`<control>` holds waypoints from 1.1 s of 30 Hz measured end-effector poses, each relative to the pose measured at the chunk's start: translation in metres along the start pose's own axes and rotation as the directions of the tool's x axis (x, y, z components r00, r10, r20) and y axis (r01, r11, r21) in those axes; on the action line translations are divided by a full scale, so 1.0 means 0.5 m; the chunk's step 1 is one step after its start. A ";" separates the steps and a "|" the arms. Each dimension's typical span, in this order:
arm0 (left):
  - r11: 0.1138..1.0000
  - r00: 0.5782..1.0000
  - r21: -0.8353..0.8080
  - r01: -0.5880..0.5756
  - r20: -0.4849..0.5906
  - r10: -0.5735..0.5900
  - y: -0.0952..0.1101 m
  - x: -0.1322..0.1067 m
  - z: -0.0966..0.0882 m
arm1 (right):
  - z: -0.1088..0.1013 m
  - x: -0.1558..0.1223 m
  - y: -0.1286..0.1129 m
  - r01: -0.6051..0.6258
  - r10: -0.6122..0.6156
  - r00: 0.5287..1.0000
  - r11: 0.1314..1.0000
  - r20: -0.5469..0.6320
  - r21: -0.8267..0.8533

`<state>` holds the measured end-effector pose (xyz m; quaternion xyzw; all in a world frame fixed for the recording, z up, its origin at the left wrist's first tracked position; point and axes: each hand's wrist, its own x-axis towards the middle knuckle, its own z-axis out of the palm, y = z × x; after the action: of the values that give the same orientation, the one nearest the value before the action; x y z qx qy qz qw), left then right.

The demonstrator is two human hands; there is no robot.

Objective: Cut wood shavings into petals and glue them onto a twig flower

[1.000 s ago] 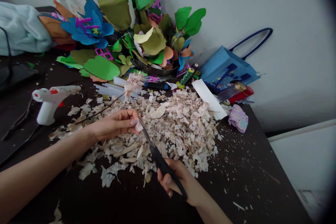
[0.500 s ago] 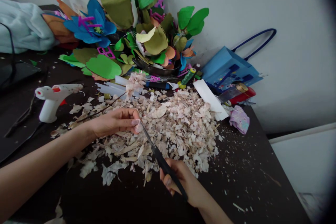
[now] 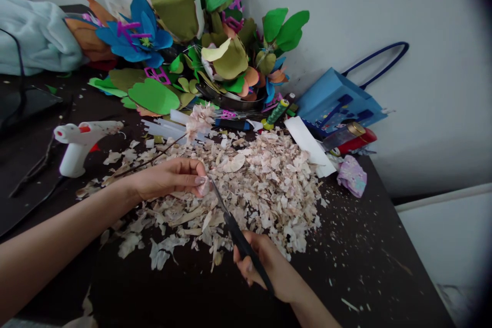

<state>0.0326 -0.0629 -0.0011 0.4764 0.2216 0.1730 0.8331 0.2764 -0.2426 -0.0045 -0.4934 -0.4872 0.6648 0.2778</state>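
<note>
My left hand pinches a small pale paper scrap over a big heap of pale paper clippings on the dark table. My right hand grips black-handled scissors, whose blades point up and left and meet the scrap at my left fingertips. A thin stem with a pale paper blossom lies just behind my left hand.
A white glue gun stands at the left. Coloured paper flowers and leaves pile up at the back. A blue bag, a thread spool, a red and gold tube and a crumpled purple scrap lie at the right.
Both hands hold nearly the same pose; the scissor blades have closed slightly on the scrap. The view has shifted a little.
</note>
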 end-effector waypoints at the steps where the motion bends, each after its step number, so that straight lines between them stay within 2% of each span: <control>1: 1.000 1.000 -0.002 -0.002 -0.002 0.002 0.001 0.000 0.001 | 0.000 0.000 0.003 0.009 -0.009 1.000 1.000 0.005 -0.006; 12: 1.000 1.000 -0.016 -0.006 -0.018 0.005 -0.001 0.000 0.002 | -0.003 -0.002 0.004 0.040 -0.036 0.998 0.995 0.042 -0.092; 21: 1.000 1.000 -0.022 0.008 -0.011 -0.008 0.001 0.000 0.010 | 0.000 0.001 0.002 0.026 -0.024 0.999 0.999 0.043 -0.040; 28: 0.998 0.999 -0.053 0.027 -0.029 -0.028 0.002 -0.001 0.006 | 0.003 0.003 -0.025 -0.055 0.055 0.998 0.997 -0.007 -0.050; 33: 0.999 1.000 -0.031 0.015 -0.025 -0.015 0.001 0.001 0.001 | 0.004 0.006 -0.032 -0.063 0.063 0.998 0.998 -0.016 -0.022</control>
<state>0.0330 -0.0627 -0.0006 0.4594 0.2330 0.1762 0.8388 0.2717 -0.2348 0.0092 -0.5166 -0.4766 0.6641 0.2549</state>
